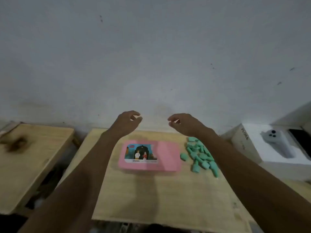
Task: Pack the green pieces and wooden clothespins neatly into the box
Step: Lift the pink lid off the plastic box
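Left hand: raised above the far edge of the table, well beyond the box; fingers curled loosely inward, thumb and fingertips apart with a small gap; holds nothing, touches nothing.
Right hand: raised level with the left, a clear gap between the two; fingers bent in a loose claw, thumb near the fingertips but not pressed to them; empty, touching nothing.
Forearms: both bare, stretched forward from the bottom corners; left one passing left of the box, right one passing over the right edge of the green heap.
Pink box: flat on the wooden table, near the middle, lid closed and facing up; picture label with two small figures on the left part of the lid.
Green pieces: loose heap on the table just right of the box, one piece lying apart, nearest the box's right side; some partly hidden behind the right forearm.
Wooden clothespins: cannot tell where; none made out.
Second wooden board: to the left, apart from the table, with a blurred dark thing on it.
White carton: far right, open, holding a pale grey device.
Wall: plain, pale, behind the hands.
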A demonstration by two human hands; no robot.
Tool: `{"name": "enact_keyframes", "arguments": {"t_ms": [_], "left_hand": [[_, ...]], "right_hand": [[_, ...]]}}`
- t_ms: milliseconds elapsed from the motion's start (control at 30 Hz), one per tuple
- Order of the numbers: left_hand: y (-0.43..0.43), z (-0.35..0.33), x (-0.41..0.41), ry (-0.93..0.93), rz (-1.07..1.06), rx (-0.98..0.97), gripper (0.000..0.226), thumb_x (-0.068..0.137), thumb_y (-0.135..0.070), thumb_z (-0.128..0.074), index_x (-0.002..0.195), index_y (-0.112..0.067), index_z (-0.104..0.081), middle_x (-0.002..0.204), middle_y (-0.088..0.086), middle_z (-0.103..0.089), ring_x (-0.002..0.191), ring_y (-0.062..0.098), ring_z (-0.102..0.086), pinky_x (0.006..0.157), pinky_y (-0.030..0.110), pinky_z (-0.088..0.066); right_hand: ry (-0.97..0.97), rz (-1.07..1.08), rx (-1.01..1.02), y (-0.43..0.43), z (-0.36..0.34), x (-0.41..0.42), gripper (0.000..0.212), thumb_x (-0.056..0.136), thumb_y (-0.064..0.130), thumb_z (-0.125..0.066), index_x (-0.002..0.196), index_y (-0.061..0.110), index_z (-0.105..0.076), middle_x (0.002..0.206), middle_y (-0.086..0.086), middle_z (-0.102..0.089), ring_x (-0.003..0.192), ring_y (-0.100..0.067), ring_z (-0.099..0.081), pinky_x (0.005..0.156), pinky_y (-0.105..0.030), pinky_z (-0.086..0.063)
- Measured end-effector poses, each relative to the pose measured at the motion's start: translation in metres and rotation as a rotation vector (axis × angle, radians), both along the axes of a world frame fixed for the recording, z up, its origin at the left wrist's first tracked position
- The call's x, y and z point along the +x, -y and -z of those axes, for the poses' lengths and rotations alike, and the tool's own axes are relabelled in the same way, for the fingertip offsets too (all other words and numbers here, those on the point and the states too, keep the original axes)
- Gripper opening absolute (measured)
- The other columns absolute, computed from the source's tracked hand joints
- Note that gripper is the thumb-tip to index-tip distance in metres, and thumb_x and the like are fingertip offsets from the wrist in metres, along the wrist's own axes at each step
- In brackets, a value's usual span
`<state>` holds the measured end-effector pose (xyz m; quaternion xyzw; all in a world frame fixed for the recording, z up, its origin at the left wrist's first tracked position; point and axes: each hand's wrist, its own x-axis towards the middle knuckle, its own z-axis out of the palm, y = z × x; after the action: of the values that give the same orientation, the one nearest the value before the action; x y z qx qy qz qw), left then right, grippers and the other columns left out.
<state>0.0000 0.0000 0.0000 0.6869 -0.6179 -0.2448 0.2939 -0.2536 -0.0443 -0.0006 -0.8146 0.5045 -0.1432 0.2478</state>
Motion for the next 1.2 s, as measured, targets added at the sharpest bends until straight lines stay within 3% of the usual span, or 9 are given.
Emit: {"name": "enact_keyframes", "arguments": {"t_ms": [100, 233, 300, 400, 467, 633, 767, 933, 1200], "left_hand": [[-0.022, 0.058, 0.010, -0.036, -0.112, 0.266, 0.059, 0.089, -0.039, -0.059, 0.140, -0.016, -0.040, 0.134, 0.005, -0.047, 0.111, 0.024, -0.055, 0.090, 0.030, -0.042], [-0.052, 0.130, 0.025, -0.067, -0.244, 0.476, 0.095, 0.075, -0.053, -0.061, 0.149, -0.013, -0.019, 0.149, 0.020, -0.031, 0.135, 0.037, -0.036, 0.110, 0.045, -0.035], [-0.058, 0.148, 0.032, -0.093, -0.289, 0.488, 0.086, 0.080, -0.043, -0.064, 0.146, -0.007, -0.023, 0.145, 0.022, -0.037, 0.131, 0.038, -0.041, 0.107, 0.043, -0.038], [-0.067, 0.165, 0.040, -0.247, -0.296, 0.406, 0.060, 0.085, -0.027, -0.065, 0.135, -0.004, -0.042, 0.131, 0.016, -0.056, 0.109, 0.028, -0.057, 0.094, 0.037, -0.047], [-0.072, 0.171, 0.044, -0.365, -0.309, 0.361, 0.049, 0.085, -0.019, -0.067, 0.129, -0.006, -0.050, 0.122, 0.014, -0.062, 0.097, 0.023, -0.060, 0.084, 0.033, -0.049], [-0.079, 0.180, 0.049, -0.531, -0.349, 0.303, 0.050, 0.082, -0.015, -0.071, 0.129, -0.007, -0.054, 0.121, 0.013, -0.064, 0.097, 0.021, -0.061, 0.077, 0.029, -0.047], [-0.079, 0.185, 0.051, -0.601, -0.364, 0.284, 0.051, 0.081, -0.016, -0.073, 0.128, -0.010, -0.055, 0.116, 0.010, -0.066, 0.096, 0.022, -0.063, 0.079, 0.032, -0.050], [-0.081, 0.198, 0.056, -0.672, -0.358, 0.299, 0.049, 0.079, -0.020, -0.075, 0.125, -0.016, -0.058, 0.112, 0.009, -0.069, 0.102, 0.025, -0.066, 0.089, 0.041, -0.054], [-0.080, 0.202, 0.055, -0.711, -0.373, 0.287, 0.044, 0.080, -0.020, -0.074, 0.121, -0.013, -0.060, 0.110, 0.005, -0.068, 0.098, 0.018, -0.064, 0.082, 0.031, -0.051]], "right_hand": [[-0.207, -0.060, 0.120, -0.014, 0.043, 0.007, 0.038, 0.094, 0.040, -0.055, 0.130, 0.025, -0.057, 0.132, 0.000, -0.058, 0.114, -0.017, -0.056, 0.096, -0.035, -0.045], [-0.399, -0.094, 0.267, -0.033, 0.106, 0.014, 0.066, 0.088, 0.046, -0.061, 0.146, 0.026, -0.037, 0.153, -0.002, -0.036, 0.137, -0.023, -0.037, 0.110, -0.043, -0.034], [-0.460, -0.130, 0.287, -0.040, 0.127, 0.015, 0.083, 0.081, 0.051, -0.068, 0.150, 0.027, -0.029, 0.155, -0.001, -0.031, 0.141, -0.021, -0.030, 0.112, -0.046, -0.032], [-0.564, -0.183, 0.224, -0.053, 0.147, 0.012, 0.094, 0.074, 0.046, -0.075, 0.150, 0.026, -0.024, 0.155, 0.000, -0.020, 0.139, -0.022, -0.031, 0.102, -0.045, -0.044], [-0.608, -0.173, 0.132, -0.060, 0.151, 0.009, 0.093, 0.076, 0.031, -0.076, 0.151, 0.025, -0.021, 0.155, -0.002, -0.015, 0.134, -0.025, -0.038, 0.088, -0.042, -0.054], [-0.664, -0.173, 0.044, -0.063, 0.147, 0.012, 0.088, 0.080, 0.008, -0.068, 0.151, 0.023, -0.019, 0.155, -0.006, -0.018, 0.121, -0.027, -0.051, 0.076, -0.037, -0.058], [-0.729, -0.194, 0.009, -0.067, 0.140, 0.015, 0.088, 0.082, 0.002, -0.064, 0.152, 0.019, -0.013, 0.158, -0.010, -0.012, 0.130, -0.028, -0.043, 0.077, -0.037, -0.058], [-0.811, -0.230, 0.007, -0.064, 0.138, 0.023, 0.087, 0.079, 0.000, -0.066, 0.150, 0.016, -0.017, 0.154, -0.017, -0.020, 0.118, -0.030, -0.053, 0.076, -0.034, -0.056], [-0.806, -0.308, 0.134, -0.044, 0.129, 0.025, 0.091, 0.072, 0.010, -0.079, 0.147, 0.016, -0.028, 0.138, -0.013, -0.043, 0.110, -0.026, -0.056, 0.090, -0.038, -0.053]]}}
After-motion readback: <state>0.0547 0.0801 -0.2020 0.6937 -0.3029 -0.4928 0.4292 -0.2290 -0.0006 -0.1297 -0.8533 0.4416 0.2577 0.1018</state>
